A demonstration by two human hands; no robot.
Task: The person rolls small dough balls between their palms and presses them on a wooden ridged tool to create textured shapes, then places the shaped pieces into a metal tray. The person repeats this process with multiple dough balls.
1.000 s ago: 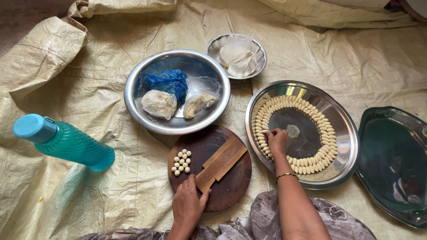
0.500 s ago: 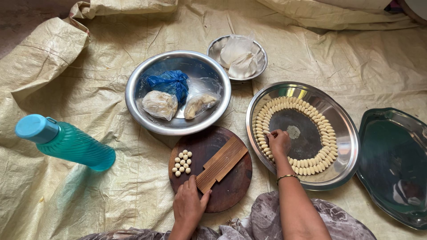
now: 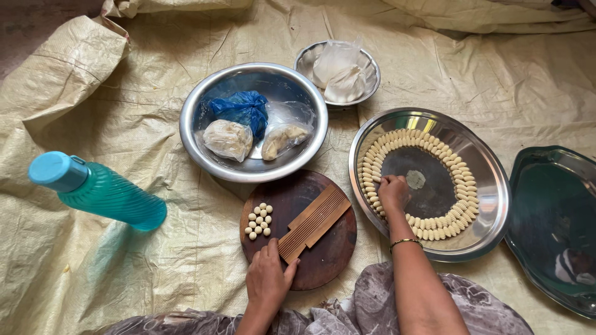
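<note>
My left hand [image 3: 268,277] rests on the near end of a ridged wooden comb board [image 3: 313,222] that lies across a round dark wooden board [image 3: 329,257]. Several small dough balls [image 3: 259,220] sit on that board, left of the comb. My right hand [image 3: 393,192] is over the left side of a round steel tray [image 3: 490,205], fingers pinched at a ring of ridged shaped dough pieces [image 3: 456,170] laid along the tray's inside. Whether a piece is between the fingers is hidden.
A large steel bowl [image 3: 205,105] holds a blue bag and two bagged dough lumps. A small steel bowl [image 3: 305,59] with white bags stands behind. A teal bottle [image 3: 102,192] lies at left. A dark tray [image 3: 552,217] sits at right. Woven sheet underneath.
</note>
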